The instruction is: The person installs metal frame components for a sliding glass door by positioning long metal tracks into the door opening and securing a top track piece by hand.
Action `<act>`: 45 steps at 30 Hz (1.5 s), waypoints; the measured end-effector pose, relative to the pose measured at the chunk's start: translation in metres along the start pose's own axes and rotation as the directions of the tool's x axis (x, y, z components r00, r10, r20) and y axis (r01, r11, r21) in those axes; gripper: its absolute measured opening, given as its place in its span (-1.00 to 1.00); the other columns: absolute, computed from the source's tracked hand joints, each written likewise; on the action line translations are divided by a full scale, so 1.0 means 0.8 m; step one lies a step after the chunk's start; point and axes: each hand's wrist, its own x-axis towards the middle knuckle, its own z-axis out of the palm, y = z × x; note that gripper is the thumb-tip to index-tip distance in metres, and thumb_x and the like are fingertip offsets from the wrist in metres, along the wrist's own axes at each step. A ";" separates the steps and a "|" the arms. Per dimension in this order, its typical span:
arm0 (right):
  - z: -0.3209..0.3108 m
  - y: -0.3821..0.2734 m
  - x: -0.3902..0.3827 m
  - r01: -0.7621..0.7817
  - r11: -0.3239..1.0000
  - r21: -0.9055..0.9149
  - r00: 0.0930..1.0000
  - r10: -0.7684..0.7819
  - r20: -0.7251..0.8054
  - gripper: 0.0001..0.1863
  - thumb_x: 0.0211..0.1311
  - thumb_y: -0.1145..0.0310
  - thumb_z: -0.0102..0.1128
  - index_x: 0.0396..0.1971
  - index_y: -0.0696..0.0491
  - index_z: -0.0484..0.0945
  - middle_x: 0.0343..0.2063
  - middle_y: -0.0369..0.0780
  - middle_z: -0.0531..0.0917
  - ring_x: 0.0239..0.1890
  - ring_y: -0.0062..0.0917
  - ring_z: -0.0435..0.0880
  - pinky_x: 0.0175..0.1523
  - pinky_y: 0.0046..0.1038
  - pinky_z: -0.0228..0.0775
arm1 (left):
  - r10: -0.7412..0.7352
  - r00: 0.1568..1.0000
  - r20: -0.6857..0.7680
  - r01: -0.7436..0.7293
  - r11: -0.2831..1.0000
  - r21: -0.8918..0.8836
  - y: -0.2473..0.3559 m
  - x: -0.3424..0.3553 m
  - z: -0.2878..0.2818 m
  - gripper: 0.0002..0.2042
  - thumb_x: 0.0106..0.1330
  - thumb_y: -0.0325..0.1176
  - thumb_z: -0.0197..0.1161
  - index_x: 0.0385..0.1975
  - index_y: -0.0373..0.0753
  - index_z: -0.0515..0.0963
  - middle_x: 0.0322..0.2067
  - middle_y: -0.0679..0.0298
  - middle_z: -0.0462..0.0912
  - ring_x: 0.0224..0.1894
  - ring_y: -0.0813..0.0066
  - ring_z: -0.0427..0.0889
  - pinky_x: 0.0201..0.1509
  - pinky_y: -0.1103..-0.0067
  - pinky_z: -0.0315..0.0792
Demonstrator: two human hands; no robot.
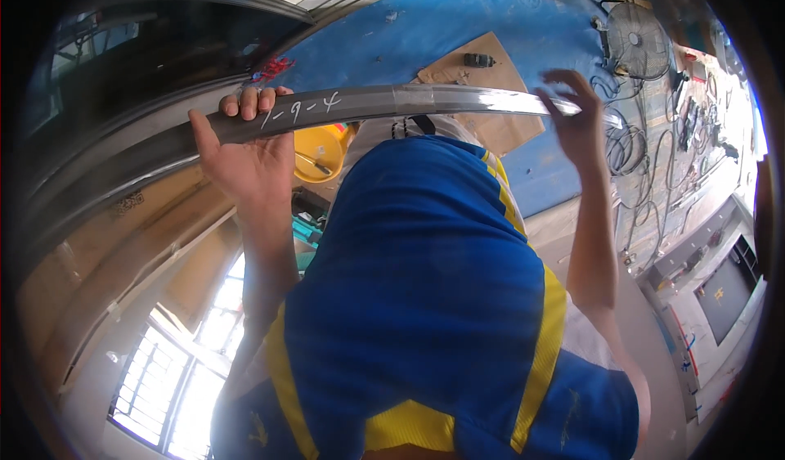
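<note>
A long dark grey strip-like profile point(352, 107) stretches across in front of my waist, bowed by the lens. It bears white handwritten marks and a band of clear tape point(414, 98); its right part shines brightly. My left hand point(249, 153) grips the profile left of the marks, palm up, with fingers curled over the far edge and the thumb apart. Near the bright right end, my right hand point(579, 116) curls its fingers round the profile. That hand is slightly blurred, and its exact finger contact is hard to make out.
Blue sheeting point(360, 43) covers the floor, with a cardboard piece point(511, 121) and a small black object point(479, 60) on it. A yellow bucket point(320, 151) stands near my left wrist. At right are a black fan point(636, 41) and loose cables point(628, 151). Long dark frames point(163, 59) lie at left.
</note>
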 end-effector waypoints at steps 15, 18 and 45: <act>0.147 -0.059 -0.010 0.439 0.746 0.501 0.786 -0.589 0.189 -0.61 0.18 0.51 0.34 0.05 0.09 0.68 -0.18 -0.03 0.75 -0.27 -0.19 0.77 -0.12 -0.33 0.63 | 0.057 0.990 -0.130 -0.028 0.976 0.214 0.034 -0.047 0.093 -0.63 0.42 0.00 0.24 -0.41 -0.18 0.44 -0.32 0.24 0.42 -0.11 0.27 0.39 0.32 0.20 0.18; 0.130 -0.067 -0.011 0.238 0.775 0.586 0.791 -0.505 0.347 -0.64 0.19 0.58 0.29 0.03 0.16 0.68 -0.22 0.02 0.74 -0.28 -0.17 0.76 -0.13 -0.36 0.61 | 0.149 0.964 0.221 -0.214 0.929 0.304 0.050 -0.032 0.065 -0.69 0.39 0.01 0.26 -0.35 -0.11 0.47 -0.29 0.30 0.43 -0.09 0.31 0.40 0.28 0.21 0.22; 0.124 -0.116 -0.038 0.086 0.641 0.763 0.945 -0.296 0.142 -0.88 0.18 0.59 0.39 -0.27 0.18 0.73 -0.25 -0.14 0.80 -0.20 -0.43 0.81 -0.04 -0.48 0.63 | 0.176 0.801 0.572 -0.392 0.877 0.278 0.041 -0.046 0.095 -0.63 0.57 0.09 -0.01 -0.14 -0.07 0.56 -0.53 0.38 0.38 -0.56 0.56 0.27 -0.31 0.49 0.32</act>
